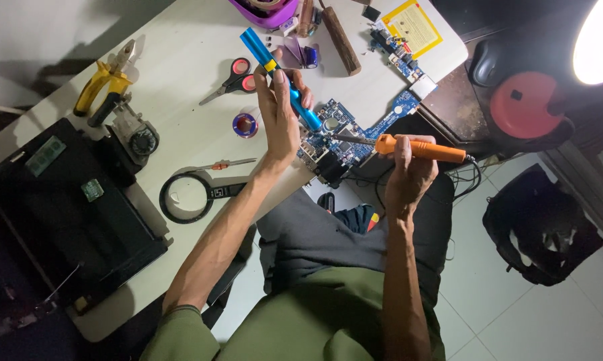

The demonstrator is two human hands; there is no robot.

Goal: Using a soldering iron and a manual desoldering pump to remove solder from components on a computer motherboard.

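White desk under lamp glare: my left hand (279,113) grips the blue desoldering pump (281,80), right hand (408,170) holds the orange soldering iron (418,148) at the blue circuit board (345,134); desoldering seems underway, next needing steady tip contact.

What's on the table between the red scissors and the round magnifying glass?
In the head view, a small round blue-and-red tin and a thin screwdriver lie between the scissors and the magnifying glass.

White counter (181,73): blue circuit board (341,130), scissors (234,79), yellow pliers (104,80), magnifier (187,197), black laptop (54,214), possibly opened.
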